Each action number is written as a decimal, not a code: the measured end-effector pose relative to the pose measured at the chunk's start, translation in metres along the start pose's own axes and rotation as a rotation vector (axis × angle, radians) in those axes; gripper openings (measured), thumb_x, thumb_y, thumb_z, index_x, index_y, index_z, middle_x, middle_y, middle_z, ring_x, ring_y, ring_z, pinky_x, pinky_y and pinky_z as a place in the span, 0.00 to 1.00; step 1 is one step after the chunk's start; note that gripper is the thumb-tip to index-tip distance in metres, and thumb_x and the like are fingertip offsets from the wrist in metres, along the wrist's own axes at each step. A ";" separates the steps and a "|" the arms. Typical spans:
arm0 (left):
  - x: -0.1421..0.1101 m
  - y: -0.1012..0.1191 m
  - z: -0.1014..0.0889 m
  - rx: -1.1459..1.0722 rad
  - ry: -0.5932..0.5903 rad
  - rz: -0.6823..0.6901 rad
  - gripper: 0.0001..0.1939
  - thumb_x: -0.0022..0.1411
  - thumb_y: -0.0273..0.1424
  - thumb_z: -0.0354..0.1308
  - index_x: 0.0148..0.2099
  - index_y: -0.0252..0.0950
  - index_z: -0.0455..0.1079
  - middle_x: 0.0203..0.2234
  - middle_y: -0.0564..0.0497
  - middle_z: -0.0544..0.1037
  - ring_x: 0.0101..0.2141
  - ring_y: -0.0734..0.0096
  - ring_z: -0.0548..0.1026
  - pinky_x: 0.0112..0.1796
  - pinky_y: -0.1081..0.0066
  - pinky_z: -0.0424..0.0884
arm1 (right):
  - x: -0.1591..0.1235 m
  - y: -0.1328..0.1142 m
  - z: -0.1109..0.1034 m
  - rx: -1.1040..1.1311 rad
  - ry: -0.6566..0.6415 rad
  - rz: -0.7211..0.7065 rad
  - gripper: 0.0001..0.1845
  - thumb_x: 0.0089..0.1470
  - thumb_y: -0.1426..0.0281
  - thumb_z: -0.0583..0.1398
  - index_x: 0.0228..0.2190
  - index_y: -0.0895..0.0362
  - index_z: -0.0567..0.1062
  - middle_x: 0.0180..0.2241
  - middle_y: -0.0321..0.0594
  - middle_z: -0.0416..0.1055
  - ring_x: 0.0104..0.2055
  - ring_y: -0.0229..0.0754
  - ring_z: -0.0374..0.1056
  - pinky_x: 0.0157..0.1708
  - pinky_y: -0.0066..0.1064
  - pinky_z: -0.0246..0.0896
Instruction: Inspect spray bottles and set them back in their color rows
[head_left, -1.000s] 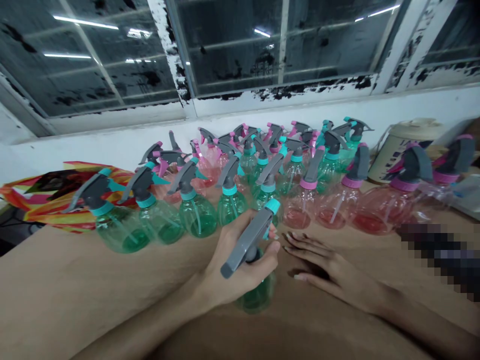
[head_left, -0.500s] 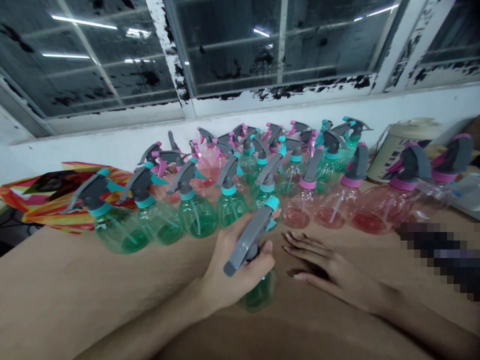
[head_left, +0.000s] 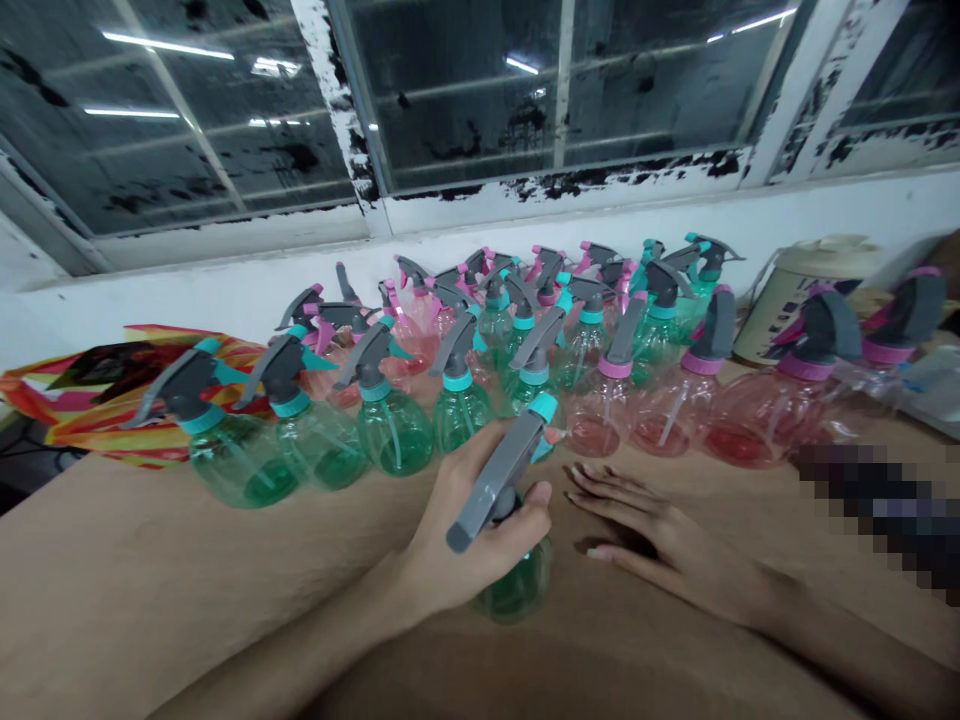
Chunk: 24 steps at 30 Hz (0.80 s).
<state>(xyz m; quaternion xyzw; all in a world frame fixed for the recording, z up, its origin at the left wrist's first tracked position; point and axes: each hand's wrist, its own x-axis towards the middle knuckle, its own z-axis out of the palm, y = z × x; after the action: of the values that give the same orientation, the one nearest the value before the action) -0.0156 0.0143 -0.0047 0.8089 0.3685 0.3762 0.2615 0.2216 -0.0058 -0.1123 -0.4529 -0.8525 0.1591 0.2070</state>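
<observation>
Green spray bottle (head_left: 519, 585) stands upright on the brown bench (head_left: 150, 580), near the middle of the scene and just in front of the crowd of other bottles. Its grey trigger head (head_left: 496, 473), tipped with a teal nozzle, slants up and away to the right. The left hand (head_left: 465, 530) is wrapped around the bottle's neck under that head, fingers curled over the far side and thumb pressed across the near side, so the grip is firm. The right hand (head_left: 652, 540) lies flat and unclenched on the bench just right of the bottle, fingers spread and pointing left, fingertips close to the bottle but holding nothing

Farther back, a row of green spray bottles (head_left: 390, 425) runs along the left, and a row of pink spray bottles (head_left: 675, 410) runs to the right, with more of both colours packed behind them up to the white wall (head_left: 187, 290). At far left lies a red and yellow striped bag (head_left: 90, 400). At far right, behind the pink ones, stands a cream lidded container (head_left: 802, 290). Above the wall is a window with peeling white frames (head_left: 352, 110)
</observation>
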 end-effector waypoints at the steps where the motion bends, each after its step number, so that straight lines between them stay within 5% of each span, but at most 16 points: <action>1: 0.001 0.001 0.000 -0.012 0.011 0.005 0.14 0.55 0.30 0.54 0.46 0.41 0.68 0.27 0.54 0.71 0.17 0.75 0.62 0.22 0.73 0.67 | 0.000 0.000 0.000 -0.002 -0.005 0.001 0.29 0.58 0.56 0.55 0.59 0.47 0.60 0.63 0.36 0.54 0.65 0.47 0.49 0.62 0.47 0.46; 4: 0.002 0.001 0.000 -0.035 0.046 0.044 0.12 0.54 0.31 0.55 0.43 0.43 0.67 0.25 0.56 0.70 0.14 0.78 0.60 0.15 0.76 0.61 | 0.000 0.000 -0.001 0.003 -0.010 0.005 0.29 0.58 0.57 0.55 0.60 0.47 0.59 0.63 0.36 0.54 0.65 0.47 0.48 0.62 0.47 0.46; 17: 0.001 0.001 -0.001 -0.018 -0.012 0.001 0.07 0.55 0.33 0.55 0.38 0.40 0.66 0.19 0.59 0.67 0.14 0.78 0.59 0.17 0.76 0.61 | 0.000 -0.002 -0.001 -0.018 -0.015 0.013 0.29 0.59 0.56 0.55 0.59 0.48 0.60 0.63 0.36 0.54 0.65 0.46 0.48 0.62 0.47 0.46; 24: -0.001 0.000 0.000 0.011 0.005 0.025 0.16 0.57 0.30 0.53 0.48 0.42 0.69 0.33 0.52 0.77 0.19 0.74 0.69 0.24 0.72 0.70 | 0.000 0.001 0.000 -0.003 -0.013 0.003 0.29 0.58 0.57 0.56 0.59 0.47 0.60 0.63 0.36 0.54 0.65 0.47 0.48 0.63 0.47 0.45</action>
<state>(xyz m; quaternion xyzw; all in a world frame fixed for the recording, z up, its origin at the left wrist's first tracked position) -0.0160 0.0130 -0.0054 0.8140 0.3609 0.3795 0.2514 0.2224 -0.0050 -0.1126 -0.4532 -0.8534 0.1609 0.2008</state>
